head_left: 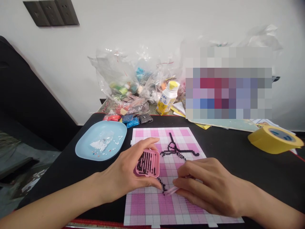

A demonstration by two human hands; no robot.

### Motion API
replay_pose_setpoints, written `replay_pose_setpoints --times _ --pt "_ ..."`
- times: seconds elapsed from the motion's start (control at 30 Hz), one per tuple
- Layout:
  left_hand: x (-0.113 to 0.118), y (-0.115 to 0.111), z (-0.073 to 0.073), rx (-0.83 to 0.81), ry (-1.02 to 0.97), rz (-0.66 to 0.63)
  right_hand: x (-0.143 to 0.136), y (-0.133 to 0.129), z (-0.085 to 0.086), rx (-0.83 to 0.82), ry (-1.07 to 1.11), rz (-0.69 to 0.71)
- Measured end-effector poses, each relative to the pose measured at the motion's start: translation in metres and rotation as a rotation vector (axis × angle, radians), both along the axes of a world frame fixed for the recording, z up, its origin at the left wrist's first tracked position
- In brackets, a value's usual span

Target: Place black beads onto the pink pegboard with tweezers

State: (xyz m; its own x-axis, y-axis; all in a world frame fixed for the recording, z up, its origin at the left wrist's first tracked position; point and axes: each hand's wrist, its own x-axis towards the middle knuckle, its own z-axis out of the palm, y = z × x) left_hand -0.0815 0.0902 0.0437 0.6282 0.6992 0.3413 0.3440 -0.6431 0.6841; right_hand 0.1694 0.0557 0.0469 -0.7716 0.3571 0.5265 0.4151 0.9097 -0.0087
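My left hand (128,167) grips a small pink ridged tray (158,163), its grooves lined with rows of black beads (148,161). Pinched in my right hand (205,184) is a pale pink pair of tweezers (172,190), angled down to the left. Their tips meet the board close to a line of black beads, blurred there. Under both hands lies a pink-and-white checked pegboard (147,210). Black beads form a branching outline (175,148) on its upper part, and my right hand covers some of the board.
A light blue plate (83,144) with white beads stands at left. Behind are bead packets (132,122), clear plastic bags (114,70) and a yellow-capped carton (167,97). A yellow tape roll (262,140) lies at right on the black table (226,143). One back-right area is pixelated.
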Motion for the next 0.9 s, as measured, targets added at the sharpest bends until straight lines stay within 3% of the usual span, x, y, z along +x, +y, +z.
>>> replay_pose_setpoints --times 0.9 --pt "-0.0006 0.0002 -0.0027 -0.041 -0.009 -0.042 0.0004 0.0032 -0.0023 -0.002 -0.002 0.011"
